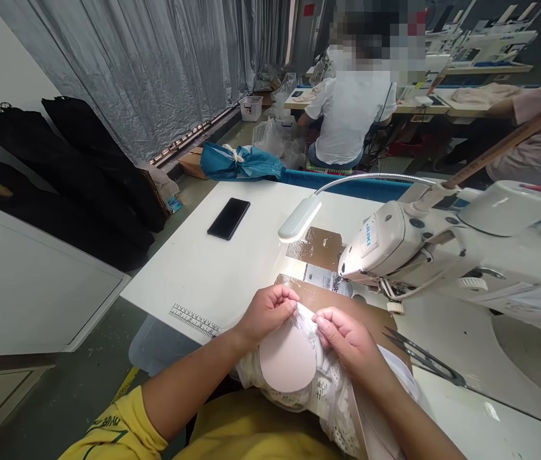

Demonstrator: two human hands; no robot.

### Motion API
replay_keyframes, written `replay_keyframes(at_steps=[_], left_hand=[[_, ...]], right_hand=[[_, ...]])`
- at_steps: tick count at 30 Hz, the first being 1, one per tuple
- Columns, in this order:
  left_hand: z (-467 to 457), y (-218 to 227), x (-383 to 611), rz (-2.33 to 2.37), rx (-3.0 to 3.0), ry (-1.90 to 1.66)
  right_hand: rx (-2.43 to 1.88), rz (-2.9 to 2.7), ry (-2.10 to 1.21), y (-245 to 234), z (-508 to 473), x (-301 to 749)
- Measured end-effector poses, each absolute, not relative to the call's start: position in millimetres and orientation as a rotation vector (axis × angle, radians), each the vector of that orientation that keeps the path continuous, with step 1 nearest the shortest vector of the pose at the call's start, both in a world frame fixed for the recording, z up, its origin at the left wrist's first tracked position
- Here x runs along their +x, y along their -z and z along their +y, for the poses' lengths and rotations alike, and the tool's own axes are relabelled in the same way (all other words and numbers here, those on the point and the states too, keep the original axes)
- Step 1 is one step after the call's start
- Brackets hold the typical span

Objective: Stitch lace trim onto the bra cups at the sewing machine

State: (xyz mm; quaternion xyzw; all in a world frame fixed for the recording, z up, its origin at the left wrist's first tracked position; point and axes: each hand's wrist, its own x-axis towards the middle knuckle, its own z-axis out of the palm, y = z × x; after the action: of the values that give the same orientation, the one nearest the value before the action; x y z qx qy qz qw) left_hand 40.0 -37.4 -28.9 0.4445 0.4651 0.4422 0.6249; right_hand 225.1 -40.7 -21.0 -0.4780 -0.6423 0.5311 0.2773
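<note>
The white tabletop [232, 262] carries a white sewing machine [442, 243], which stands on its right half. Far behind the sewing machine, a person in a white shirt [349, 118] sits at another bench, facing away. In front of the sewing machine's needle end, at the near edge, a bundle of white lace fabric [325, 393] lies with a round pink foam cup [287, 361] against it. The left hand [267, 313] and right hand [347, 338] meet just above the cup, each with its fingers closed in a pinch on the lace edge. A black phone [228, 218] lies well to the left of the sewing machine. The lamp head [299, 218] hangs just left of it. Thread snips [423, 358] lie in front of its base.
</note>
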Motion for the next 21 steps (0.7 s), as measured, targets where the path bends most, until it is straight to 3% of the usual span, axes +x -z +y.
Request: replay_keyframes(at_steps=[13,21], left_hand=[[-35,29,40,1.070,0.980,-0.983],[-34,37,43,1.141,1.190,-0.916]], right_hand=[[-1.486,-1.895,-1.282,16,-41,227],[-1.411,-2.260,-0.783,19,-42,227]])
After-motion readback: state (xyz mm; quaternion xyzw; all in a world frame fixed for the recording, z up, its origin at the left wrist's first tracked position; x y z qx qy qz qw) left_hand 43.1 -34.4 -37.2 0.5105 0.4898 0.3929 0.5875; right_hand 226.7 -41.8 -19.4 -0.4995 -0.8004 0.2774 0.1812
